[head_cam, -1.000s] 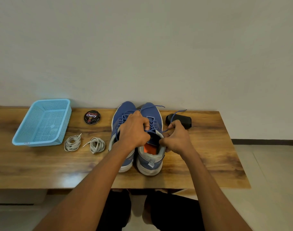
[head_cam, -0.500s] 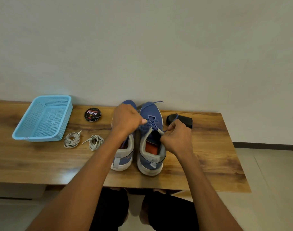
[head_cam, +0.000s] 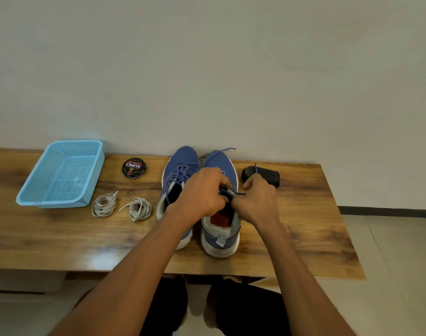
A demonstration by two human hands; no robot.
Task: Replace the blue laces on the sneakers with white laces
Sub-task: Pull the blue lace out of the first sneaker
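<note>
Knit blue sneaker [head_cam: 220, 214]: left hand [head_cam: 202, 192] and right hand [head_cam: 258, 200] each pinch its thin blue lace [head_cam: 238, 194].

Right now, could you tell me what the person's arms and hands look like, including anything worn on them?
Both forearms are bare, with no sleeves in view. The left hand and right hand wear no gloves, and no watch, ring or bracelet is visible.

Both hands, left [head_cam: 202, 190] and right [head_cam: 258, 202], meet with fingers curled, forearms extended.
</note>
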